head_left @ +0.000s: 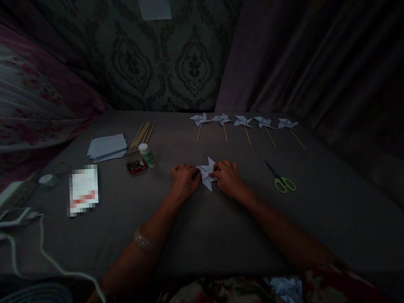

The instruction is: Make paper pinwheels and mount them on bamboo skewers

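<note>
A white paper pinwheel lies between my two hands at the middle of the table, its pointed blades showing and no stick visible on it. My left hand is closed on its left edge, fingers curled. From the other side, my right hand pinches the paper near the centre, thumb and forefinger pressed together. Whether a pin is under those fingertips cannot be made out. Past my right hand lie scissors with green handles. Beyond my left hand a small red box of metal pins sits beside a white-capped green bottle.
Several finished pinwheels on sticks lie along the back right. At the back left are a stack of white paper and wooden sticks. A power strip and white cable run along the left edge.
</note>
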`<state>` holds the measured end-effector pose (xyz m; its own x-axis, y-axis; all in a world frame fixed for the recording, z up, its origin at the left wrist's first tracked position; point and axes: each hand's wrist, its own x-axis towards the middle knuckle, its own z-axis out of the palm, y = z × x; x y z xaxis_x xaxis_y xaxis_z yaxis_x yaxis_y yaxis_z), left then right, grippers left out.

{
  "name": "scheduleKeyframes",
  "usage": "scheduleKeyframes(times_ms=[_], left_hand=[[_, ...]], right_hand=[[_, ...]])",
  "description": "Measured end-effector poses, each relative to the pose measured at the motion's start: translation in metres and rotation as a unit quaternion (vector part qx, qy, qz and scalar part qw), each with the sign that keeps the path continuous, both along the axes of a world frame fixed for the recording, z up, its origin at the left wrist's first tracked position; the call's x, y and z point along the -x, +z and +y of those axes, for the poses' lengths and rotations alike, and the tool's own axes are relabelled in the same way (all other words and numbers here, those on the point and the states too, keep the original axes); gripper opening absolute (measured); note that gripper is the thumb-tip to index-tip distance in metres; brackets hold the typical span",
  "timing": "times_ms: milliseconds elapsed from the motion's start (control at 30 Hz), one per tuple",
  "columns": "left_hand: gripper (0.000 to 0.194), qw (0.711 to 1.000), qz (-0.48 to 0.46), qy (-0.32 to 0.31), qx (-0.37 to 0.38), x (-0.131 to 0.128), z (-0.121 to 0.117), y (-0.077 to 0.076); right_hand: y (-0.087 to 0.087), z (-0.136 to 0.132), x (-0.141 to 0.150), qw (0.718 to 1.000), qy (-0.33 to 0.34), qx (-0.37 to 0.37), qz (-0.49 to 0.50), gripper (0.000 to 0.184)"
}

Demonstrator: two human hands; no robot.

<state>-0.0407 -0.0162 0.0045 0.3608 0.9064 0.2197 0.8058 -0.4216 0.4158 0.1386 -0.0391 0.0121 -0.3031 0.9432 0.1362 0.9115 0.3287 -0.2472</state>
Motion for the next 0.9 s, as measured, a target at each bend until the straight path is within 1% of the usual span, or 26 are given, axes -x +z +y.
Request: scheduleKeyframes(times_ms=[167,300,367,433,500,533,633,700,800,900], left_hand=[[0.023,1.0,0.0,-0.004,0.022,-0.003,-0.001,0.0],[0.023,0.999,-0.001,-0.006,0.038,-0.006,-0.002,0.001],[0.023,0.999,-0.007,-0.004,0.045,-0.006,-0.002,0.003],[0.023,0.999,-0.015,-0.007,0.052,-0.007,-0.002,0.004],[0.023,0.998,-0.02,-0.007,0.064,-0.009,-0.003,0.007],[0.023,0.997,-0.021,-0.005,0.072,-0.01,-0.003,0.008],[0.024,0.994,-0.029,0.004,0.102,-0.015,-0.006,0.013],[0.025,0.991,-0.045,-0.017,0.123,-0.019,-0.01,0.017],[0.028,0.981,-0.068,-0.1,0.151,-0.025,-0.022,0.022],[0.028,0.969,-0.072,-0.167,0.166,-0.026,-0.033,0.026]], right_hand=[[0.005,0.004,0.002,0.999,0.028,-0.001,-0.021,0.032],[0.005,0.011,-0.001,0.999,0.024,0.025,0.009,0.037],[0.002,0.016,-0.009,0.998,0.015,0.029,0.059,0.041],[-0.003,0.022,-0.021,0.989,-0.015,0.024,0.146,0.044],[-0.009,0.027,-0.036,0.968,-0.052,0.005,0.244,0.045],[-0.013,0.028,-0.043,0.958,-0.078,-0.014,0.277,0.045],[-0.025,0.027,-0.062,0.937,-0.13,-0.043,0.323,0.041],[-0.033,0.023,-0.07,0.927,-0.153,-0.044,0.339,0.039],[-0.042,0.018,-0.074,0.912,-0.178,-0.063,0.364,0.039],[-0.044,0.014,-0.074,0.9,-0.191,-0.09,0.382,0.04]])
